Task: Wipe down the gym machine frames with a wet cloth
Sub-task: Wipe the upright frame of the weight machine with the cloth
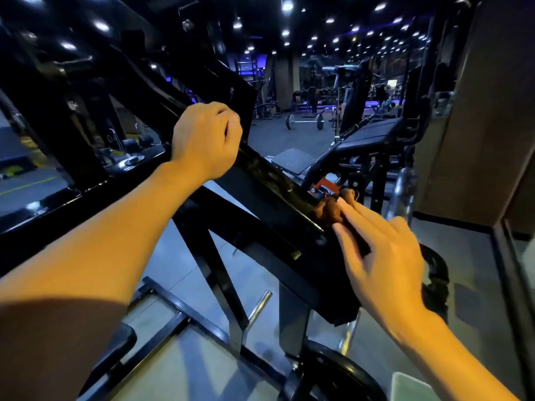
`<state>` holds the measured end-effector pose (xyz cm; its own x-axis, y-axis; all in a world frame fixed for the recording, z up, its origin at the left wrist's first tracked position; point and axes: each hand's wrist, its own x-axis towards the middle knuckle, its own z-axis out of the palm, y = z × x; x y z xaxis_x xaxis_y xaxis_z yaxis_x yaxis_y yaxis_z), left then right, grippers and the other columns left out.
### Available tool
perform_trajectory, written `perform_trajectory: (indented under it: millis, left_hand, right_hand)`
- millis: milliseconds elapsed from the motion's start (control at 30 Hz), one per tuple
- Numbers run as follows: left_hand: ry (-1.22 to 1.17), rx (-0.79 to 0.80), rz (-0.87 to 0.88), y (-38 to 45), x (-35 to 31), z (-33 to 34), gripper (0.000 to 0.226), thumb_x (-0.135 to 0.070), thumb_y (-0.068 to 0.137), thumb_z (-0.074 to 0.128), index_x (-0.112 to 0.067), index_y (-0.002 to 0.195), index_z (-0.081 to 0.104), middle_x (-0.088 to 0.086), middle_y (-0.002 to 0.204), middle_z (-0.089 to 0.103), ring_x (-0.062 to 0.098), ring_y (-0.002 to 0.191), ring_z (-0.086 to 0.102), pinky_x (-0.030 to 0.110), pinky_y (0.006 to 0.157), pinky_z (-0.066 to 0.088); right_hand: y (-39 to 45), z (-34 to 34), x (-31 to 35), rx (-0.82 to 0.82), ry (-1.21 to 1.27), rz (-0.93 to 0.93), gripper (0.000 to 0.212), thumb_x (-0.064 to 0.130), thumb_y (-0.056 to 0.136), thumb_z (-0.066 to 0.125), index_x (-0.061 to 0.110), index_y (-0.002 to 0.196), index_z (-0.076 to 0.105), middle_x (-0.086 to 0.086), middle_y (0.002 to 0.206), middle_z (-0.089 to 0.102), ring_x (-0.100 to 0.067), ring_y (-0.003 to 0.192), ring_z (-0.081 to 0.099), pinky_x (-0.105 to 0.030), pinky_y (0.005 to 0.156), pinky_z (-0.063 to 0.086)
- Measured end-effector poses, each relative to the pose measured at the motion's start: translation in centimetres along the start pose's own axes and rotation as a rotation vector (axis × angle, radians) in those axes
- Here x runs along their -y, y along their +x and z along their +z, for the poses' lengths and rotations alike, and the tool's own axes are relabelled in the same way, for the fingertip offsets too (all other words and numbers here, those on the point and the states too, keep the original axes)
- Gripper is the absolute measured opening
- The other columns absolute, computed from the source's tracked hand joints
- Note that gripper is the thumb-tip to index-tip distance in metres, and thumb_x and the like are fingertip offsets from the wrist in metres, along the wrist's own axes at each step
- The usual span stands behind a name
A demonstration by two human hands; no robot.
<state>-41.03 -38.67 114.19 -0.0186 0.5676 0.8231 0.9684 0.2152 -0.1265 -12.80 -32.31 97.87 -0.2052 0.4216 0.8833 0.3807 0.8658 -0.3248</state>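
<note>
A black sloping beam of the gym machine frame runs from upper left down to lower right across the middle. My left hand grips the beam's upper part, fingers curled over its far edge. Lower down, a crumpled brown cloth lies on the beam. My right hand presses the cloth with straight fingers, the fingertips on its near side. The hand covers part of the cloth.
Black struts and a floor base of the same machine stand below the beam. A black weight plate sits at the bottom. A padded bench is behind on the right, a barbell on the floor farther back, a brown wall at right.
</note>
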Motion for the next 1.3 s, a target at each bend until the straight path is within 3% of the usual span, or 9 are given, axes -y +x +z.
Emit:
perform_trajectory:
  millis: [300, 433, 500, 567, 667, 733, 867, 1000, 1300]
  left_hand:
    - [0.003, -0.072, 0.024, 0.1, 0.2, 0.5, 0.045, -0.020, 0.105, 0.037, -0.002, 0.090, 0.077, 0.014, 0.100, 0.075, 0.037, 0.092, 0.066, 0.039, 0.088, 0.049]
    - [0.075, -0.047, 0.029, 0.8, 2.2, -0.2, 0.050, -0.029, 0.104, 0.032, -0.003, 0.105, 0.075, 0.016, 0.099, 0.074, 0.037, 0.094, 0.064, 0.038, 0.116, 0.033]
    - [0.134, -0.031, 0.019, 1.7, 3.6, -0.8, 0.050, -0.031, 0.104, 0.029, -0.005, 0.090, 0.070, 0.014, 0.087, 0.068, 0.033, 0.084, 0.057, 0.044, 0.119, 0.032]
    - [0.157, 0.024, 0.052, 2.3, 4.1, -1.2, 0.053, -0.031, 0.103, 0.025, -0.011, 0.060, 0.048, 0.008, 0.062, 0.050, 0.029, 0.064, 0.043, 0.050, 0.108, 0.039]
    - [0.138, -0.013, 0.063, 2.5, 4.3, -0.8, 0.053, -0.027, 0.102, 0.027, -0.012, 0.052, 0.036, 0.008, 0.053, 0.039, 0.030, 0.056, 0.036, 0.041, 0.072, 0.035]
    - [0.122, -0.042, 0.071, 2.6, 4.7, -0.1, 0.052, -0.025, 0.101, 0.029, -0.011, 0.052, 0.038, 0.008, 0.052, 0.038, 0.029, 0.054, 0.034, 0.040, 0.063, 0.030]
    - [0.094, -0.121, 0.067, 2.8, 5.3, 0.4, 0.047, -0.022, 0.098, 0.034, -0.013, 0.052, 0.038, 0.004, 0.052, 0.035, 0.025, 0.054, 0.029, 0.033, 0.067, 0.022]
    - [0.067, -0.154, 0.065, 2.5, 5.2, 0.9, 0.045, -0.022, 0.095, 0.034, -0.015, 0.051, 0.035, 0.001, 0.052, 0.031, 0.023, 0.055, 0.027, 0.034, 0.065, 0.023]
    - [0.030, -0.149, 0.033, 2.3, 5.1, 0.9, 0.046, -0.025, 0.097, 0.032, -0.014, 0.052, 0.036, 0.001, 0.053, 0.031, 0.022, 0.056, 0.027, 0.035, 0.066, 0.025]
  right_hand:
    - [5.1, 4.9, 4.9, 0.010, 0.006, -0.036, 0.040, 0.040, 0.105, 0.057, 0.027, 0.142, 0.063, 0.004, 0.137, 0.065, -0.028, 0.092, 0.055, -0.044, 0.072, 0.047]
    - [2.2, 2.4, 2.0, 0.010, -0.003, -0.007, 0.041, 0.038, 0.104, 0.059, 0.025, 0.142, 0.063, 0.003, 0.136, 0.065, -0.021, 0.087, 0.051, -0.043, 0.074, 0.048]
    - [1.5, 1.9, 1.4, 0.003, -0.022, 0.016, 0.040, 0.037, 0.103, 0.060, 0.024, 0.141, 0.064, 0.002, 0.136, 0.066, -0.022, 0.086, 0.053, -0.044, 0.074, 0.049]
    - [2.4, 2.7, 2.2, 0.003, -0.021, 0.002, 0.039, 0.037, 0.103, 0.061, 0.025, 0.140, 0.065, 0.004, 0.137, 0.065, -0.022, 0.087, 0.054, -0.042, 0.074, 0.048]
    - [5.7, 5.2, 5.3, 0.007, 0.002, -0.033, 0.038, 0.039, 0.104, 0.060, 0.026, 0.140, 0.065, 0.007, 0.137, 0.065, -0.020, 0.089, 0.051, -0.036, 0.074, 0.044]
    - [7.3, 6.3, 6.9, 0.028, -0.003, -0.023, 0.039, 0.042, 0.105, 0.057, 0.028, 0.142, 0.063, 0.009, 0.138, 0.064, -0.023, 0.091, 0.053, -0.036, 0.075, 0.045]
    - [6.4, 5.3, 5.9, 0.071, 0.071, -0.006, 0.042, 0.043, 0.105, 0.056, 0.028, 0.143, 0.062, 0.007, 0.131, 0.066, -0.021, 0.095, 0.058, -0.035, 0.084, 0.046]
    - [3.5, 3.1, 4.1, 0.034, 0.013, 0.074, 0.041, 0.042, 0.103, 0.056, 0.024, 0.139, 0.065, 0.005, 0.128, 0.068, -0.019, 0.085, 0.053, -0.035, 0.077, 0.044]
    - [8.4, 6.7, 8.1, 0.083, 0.073, 0.015, 0.043, 0.044, 0.105, 0.054, 0.027, 0.143, 0.062, 0.010, 0.130, 0.068, -0.015, 0.093, 0.054, -0.032, 0.084, 0.048]
